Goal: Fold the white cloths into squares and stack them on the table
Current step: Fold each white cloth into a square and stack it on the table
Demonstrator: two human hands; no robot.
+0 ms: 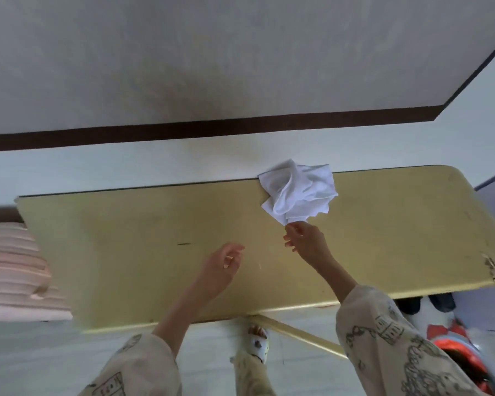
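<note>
Pinching the near corner of the crumpled white cloth [297, 190] between thumb and fingertips, the right hand [305, 238] reaches out over the yellow table [155, 252]. Its other fingers seem loosely curled, though the blur makes that hard to judge. The left hand [222, 267] hovers above the middle of the table with its fingers relaxed and slightly bent, holding nothing and well apart from the cloth.

One bundle of white cloth shows, lying unfolded in a heap at the far edge of the table, towards the right, against the pale wall [126, 164]; whether it is one cloth or several I cannot tell. No folded stack is on the table yet. Two patterned cream sleeves [383, 338] cover the forearms. One pink ribbed cushion [12, 267] sits beside the table's left end. One foot [258, 338] in a white sandal stands on the floor under the near edge
</note>
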